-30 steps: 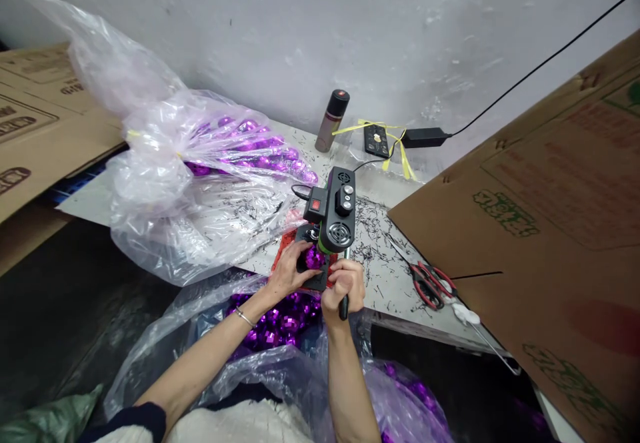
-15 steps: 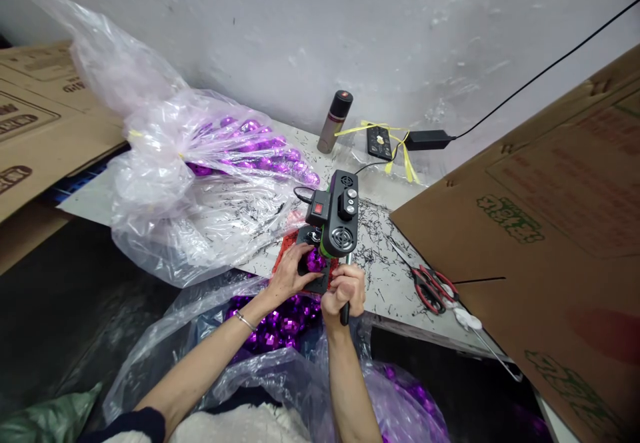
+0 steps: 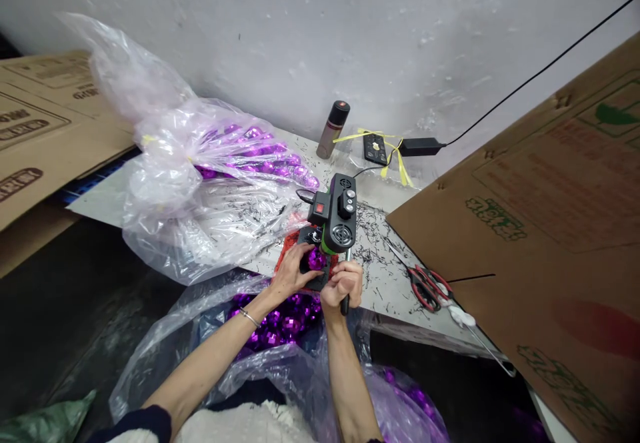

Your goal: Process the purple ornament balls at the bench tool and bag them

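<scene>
A shiny purple mirrored ball [image 3: 315, 258] is held between the thumb and fingers of my left hand [image 3: 293, 271], under the head of a small black bench drill press [image 3: 342, 219]. My right hand [image 3: 343, 284] is wrapped round the press's metal lever [image 3: 345, 305], whose dark grip pokes out below the fist. Beneath the ball is the press's dark base [image 3: 320, 281], resting on something red [image 3: 287, 246]. Just below my hands, an open clear plastic bag [image 3: 200, 309] holds many more purple balls [image 3: 280, 323]. Where the tool meets the ball is hidden.
Black shavings litter the white table [image 3: 375, 289]. A tied bag [image 3: 165, 176] of purple balls lies left. Behind stand a spray can [image 3: 333, 129], a dark card-like item [image 3: 375, 149] and a power adapter [image 3: 420, 147]. Scissors [image 3: 427, 287] lie beside a large carton [image 3: 540, 209] at right.
The camera view has shifted slightly, moving the surroundings a little in the picture. Both hands keep their holds on the ball and the lever.
</scene>
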`<state>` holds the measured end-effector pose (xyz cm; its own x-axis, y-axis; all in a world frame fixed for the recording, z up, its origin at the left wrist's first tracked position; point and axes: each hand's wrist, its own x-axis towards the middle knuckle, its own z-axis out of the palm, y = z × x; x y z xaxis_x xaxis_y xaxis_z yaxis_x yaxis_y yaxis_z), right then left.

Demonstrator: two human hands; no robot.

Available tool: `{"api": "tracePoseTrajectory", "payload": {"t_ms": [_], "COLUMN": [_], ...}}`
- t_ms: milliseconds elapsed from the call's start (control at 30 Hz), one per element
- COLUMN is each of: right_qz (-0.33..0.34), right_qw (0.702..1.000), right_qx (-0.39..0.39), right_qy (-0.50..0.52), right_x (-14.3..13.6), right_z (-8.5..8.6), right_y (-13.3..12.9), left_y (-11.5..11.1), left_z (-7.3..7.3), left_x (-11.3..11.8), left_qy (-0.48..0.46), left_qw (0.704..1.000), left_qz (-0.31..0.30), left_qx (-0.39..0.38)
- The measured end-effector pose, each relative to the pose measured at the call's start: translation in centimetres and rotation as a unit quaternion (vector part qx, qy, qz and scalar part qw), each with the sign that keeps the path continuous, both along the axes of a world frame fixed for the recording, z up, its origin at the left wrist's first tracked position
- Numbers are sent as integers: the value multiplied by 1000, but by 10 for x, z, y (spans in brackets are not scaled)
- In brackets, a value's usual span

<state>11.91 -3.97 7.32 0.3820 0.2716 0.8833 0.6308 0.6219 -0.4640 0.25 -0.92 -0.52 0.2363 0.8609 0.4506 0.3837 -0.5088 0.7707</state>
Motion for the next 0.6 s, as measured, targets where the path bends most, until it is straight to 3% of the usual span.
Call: {"api": "tracePoseTrajectory", "payload": {"t_ms": [200,333,467,533,600], "right_qz": [18,12,43,49,50], "right_qw": [999,995,987,987,989], "right_qx": [-1,-95,-158,-154,-142], "right_qy": [-46,-8,9,-2,-11], "right_x": [5,7,9,9,10], "right_z": [3,37,69,71,64], "right_y": [-1,-11,-19,-21,-21], "left_y": [4,1,-29,-42,-39], "left_z": [5,8,8,10,19], "left_x": [2,1,-17,-32,-46], "left_qy": [-7,-13,-5,15,40], "left_qw": [1000,999,999,999,998], "left_qz": [-6,-10,-33,-46,-36], "left_qx": [-26,-36,8,25,22]}}
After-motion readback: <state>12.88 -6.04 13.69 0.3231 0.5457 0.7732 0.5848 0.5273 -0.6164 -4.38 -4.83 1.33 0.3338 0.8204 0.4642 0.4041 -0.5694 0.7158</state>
